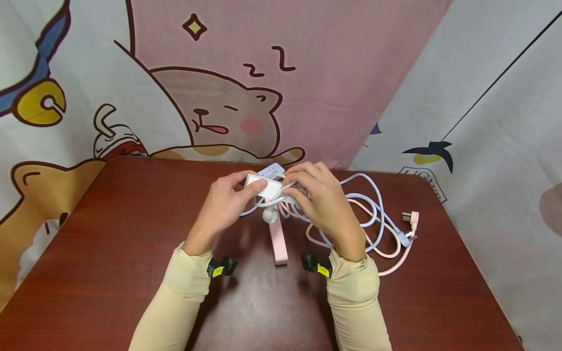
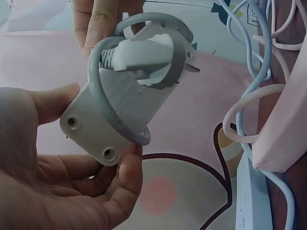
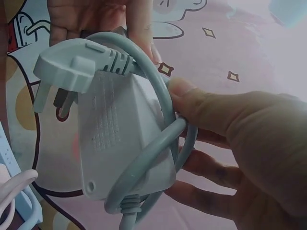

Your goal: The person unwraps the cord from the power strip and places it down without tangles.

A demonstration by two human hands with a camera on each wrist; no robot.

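Note:
Above the table, both hands hold a short white power strip (image 1: pixel 263 187) with its own white cord (image 3: pixel 144 160) looped around it. My left hand (image 1: pixel 221 202) grips one end between thumb and fingers; the strip's screwed underside (image 2: pixel 86 127) faces the left wrist camera. At the other end, my right hand (image 1: pixel 327 202) pinches the strip and the looped cord, its thumb (image 3: pixel 184 93) against the cord. The cord's three-pin plug (image 3: pixel 67 62) hangs beside the strip, held by neither hand.
Below the hands, a pink power strip (image 1: pixel 278 241) lies on the brown table (image 1: pixel 131 253). A pale blue power strip (image 1: pixel 273 169) lies behind. Their loose, tangled cords (image 1: pixel 377 200) spread right, towards a pink plug (image 1: pixel 414 222) and a blue plug (image 1: pixel 403 238). A printed curtain (image 1: pixel 329 73) hangs behind.

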